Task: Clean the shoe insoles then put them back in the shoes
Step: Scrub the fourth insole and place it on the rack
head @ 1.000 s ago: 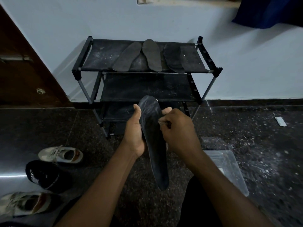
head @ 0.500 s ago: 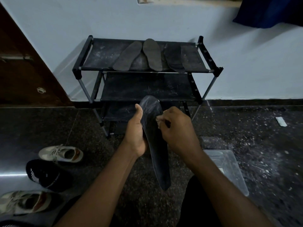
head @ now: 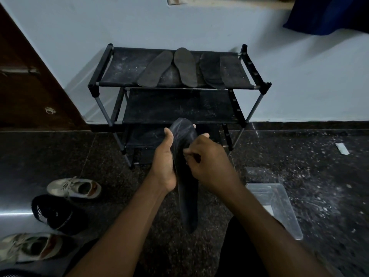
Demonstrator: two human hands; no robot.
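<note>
Left hand (head: pixel 163 164) gripping long dark curved insole (head: pixel 186 176), right hand (head: pixel 207 162) pinching

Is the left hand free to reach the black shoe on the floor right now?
Probably not yet: the left hand grips the insole. The black shoe lies on the floor to its left, with only open floor between them.

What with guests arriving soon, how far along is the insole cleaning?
Likely done: four insoles lie on the top shelf of the shoe rack, though their cleanliness is unclear. In hand: the left hand grips a dark insole while the right hand pinches at it. Left: all five must return to shoes; three shoes wait on the floor.
</note>
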